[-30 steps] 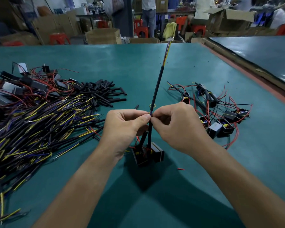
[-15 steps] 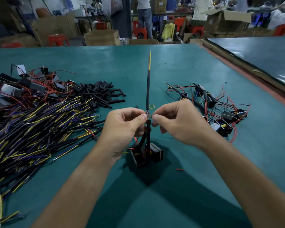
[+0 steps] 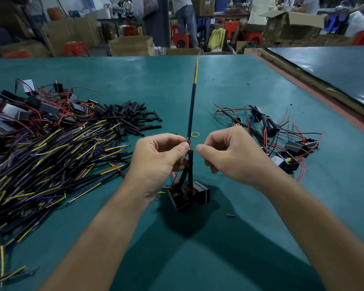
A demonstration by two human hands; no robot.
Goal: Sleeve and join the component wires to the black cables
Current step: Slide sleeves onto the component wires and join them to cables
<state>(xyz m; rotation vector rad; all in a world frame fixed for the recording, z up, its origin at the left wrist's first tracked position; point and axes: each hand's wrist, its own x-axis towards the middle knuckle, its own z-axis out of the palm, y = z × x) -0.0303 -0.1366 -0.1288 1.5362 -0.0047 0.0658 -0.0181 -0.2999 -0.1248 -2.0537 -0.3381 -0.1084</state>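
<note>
Left hand pinches the coloured wire ends where the upright black cable meets sleeved leads rising from the black component at 6 o'clock of the hands. Right hand, just beside at 3 o'clock, has thumb and forefinger closed; whether they grip a strand cannot be told. On the green table, loose cables lie at 9 o'clock, black sleeves at 11, wired components at 2.

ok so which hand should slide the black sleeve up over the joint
Right hand: its fingertips sit just beside the sleeve, while the left hand pinches the cable at the joint and steadies it.
</note>
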